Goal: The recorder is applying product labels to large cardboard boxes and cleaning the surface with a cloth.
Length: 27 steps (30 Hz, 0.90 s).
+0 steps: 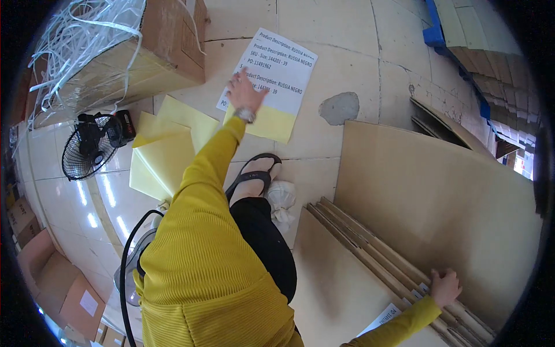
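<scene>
My left hand (245, 92) reaches forward with fingers spread over a white printed label sheet (292, 63) on the tiled floor. The sheet's near end is a bare yellow strip (277, 124), and a watch (245, 114) circles that wrist. Off to the right, my right hand (445, 287) has its fingers bent over the top edge of a flattened cardboard box (399, 263), one of several standing together on edge. Small white labels show along these edges. Another white label (381, 318) is on the cardboard face near my right sleeve.
Yellow sheets (167, 150) lie left of my arm, beside a black fan (92, 147). A carton (173, 46) of white plastic straps stands at the far left. A large cardboard panel (439, 202) leans at right, with stacked cardboard (491, 63) behind. A black cable (124, 277) runs at lower left.
</scene>
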Motion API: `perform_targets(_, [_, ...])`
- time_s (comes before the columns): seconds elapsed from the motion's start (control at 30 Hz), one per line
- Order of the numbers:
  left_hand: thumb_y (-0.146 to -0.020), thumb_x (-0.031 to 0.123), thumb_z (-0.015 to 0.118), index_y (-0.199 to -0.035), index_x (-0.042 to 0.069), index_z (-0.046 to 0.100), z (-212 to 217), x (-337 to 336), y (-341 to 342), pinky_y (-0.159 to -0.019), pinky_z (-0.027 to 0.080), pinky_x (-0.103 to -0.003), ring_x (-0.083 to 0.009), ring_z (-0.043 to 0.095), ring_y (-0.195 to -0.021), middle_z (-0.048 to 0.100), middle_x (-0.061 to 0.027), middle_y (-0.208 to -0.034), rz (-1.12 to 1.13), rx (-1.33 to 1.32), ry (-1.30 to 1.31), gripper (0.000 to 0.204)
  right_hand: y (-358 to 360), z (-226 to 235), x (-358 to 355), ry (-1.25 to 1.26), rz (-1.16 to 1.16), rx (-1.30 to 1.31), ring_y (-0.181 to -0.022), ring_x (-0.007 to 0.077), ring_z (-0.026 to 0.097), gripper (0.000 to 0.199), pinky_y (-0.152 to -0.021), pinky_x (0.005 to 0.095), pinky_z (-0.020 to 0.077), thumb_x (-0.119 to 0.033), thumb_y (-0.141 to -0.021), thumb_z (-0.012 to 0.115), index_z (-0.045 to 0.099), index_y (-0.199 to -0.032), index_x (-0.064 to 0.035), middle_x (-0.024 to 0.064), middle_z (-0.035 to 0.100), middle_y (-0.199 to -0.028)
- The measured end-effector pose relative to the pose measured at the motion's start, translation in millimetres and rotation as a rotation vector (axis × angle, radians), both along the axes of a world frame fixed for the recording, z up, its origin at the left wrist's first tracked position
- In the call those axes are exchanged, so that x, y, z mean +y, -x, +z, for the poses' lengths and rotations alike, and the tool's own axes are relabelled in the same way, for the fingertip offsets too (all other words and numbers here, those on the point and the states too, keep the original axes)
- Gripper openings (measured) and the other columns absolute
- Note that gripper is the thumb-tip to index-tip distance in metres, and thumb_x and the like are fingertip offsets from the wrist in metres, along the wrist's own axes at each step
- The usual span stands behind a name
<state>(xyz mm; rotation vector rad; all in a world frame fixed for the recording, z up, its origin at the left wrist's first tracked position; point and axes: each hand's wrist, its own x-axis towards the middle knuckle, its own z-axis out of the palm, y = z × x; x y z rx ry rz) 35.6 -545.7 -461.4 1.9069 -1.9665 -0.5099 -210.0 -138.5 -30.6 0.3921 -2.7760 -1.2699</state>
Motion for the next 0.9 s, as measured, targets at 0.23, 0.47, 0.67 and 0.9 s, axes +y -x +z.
perform_targets(0.23, [-0.056, 0.034, 0.079, -0.123, 0.016, 0.042, -20.1, -25.0, -7.3, -0.085, 0.039, -0.047, -0.0301, 0.051, -0.103, 0.055, -0.0111, -0.11, 0.04, -0.199, -0.296, 0.078, -58.8, -129.6, -76.4, 1.092, 0.332, -0.475, -0.083, 0.0258, 0.057, 0.027, -0.076, 0.0343, 0.0442, -0.016, -0.073, 0.07, 0.061, -0.092, 0.0011, 0.0138, 0.061, -0.087])
perform_targets(0.47, [-0.075, 0.016, 0.068, -0.101, 0.006, 0.058, 25.0, -13.4, -0.9, -0.066, 0.051, -0.033, -0.0159, 0.061, -0.08, 0.064, -0.0067, -0.093, -0.385, 0.815, -0.817, 0.03, -88.2, -256.3, -164.9, 1.4, 0.35, -0.851, -0.091, 0.0277, 0.058, 0.04, -0.081, 0.0347, 0.0441, -0.017, -0.071, 0.072, 0.058, -0.104, -0.0001, 0.0143, 0.06, -0.098])
perform_targets(0.67, [-0.082, 0.007, 0.061, -0.103, 0.0, 0.056, 98.8, 10.8, 17.6, -0.069, 0.053, -0.028, -0.0131, 0.062, -0.081, 0.063, -0.0073, -0.096, -0.466, 1.4, -1.204, 0.023, -68.9, -284.6, -181.7, 1.915, -0.061, -0.868, -0.096, 0.0207, 0.057, 0.057, -0.084, 0.0322, 0.0457, -0.006, -0.072, 0.071, 0.045, -0.122, 0.001, 0.0134, 0.058, -0.108])
perform_targets(0.9, [-0.078, 0.005, 0.065, -0.108, -0.002, 0.053, 109.8, 25.5, 41.6, -0.073, 0.053, -0.03, -0.0167, 0.062, -0.084, 0.063, -0.01, -0.097, -0.415, 1.409, -1.221, 0.033, -51.6, -242.2, -149.5, 1.815, -0.123, -1.221, -0.079, 0.011, 0.059, 0.049, -0.072, 0.0224, 0.0475, 0.006, -0.071, 0.067, 0.049, -0.118, 0.0032, 0.0063, 0.064, -0.087])
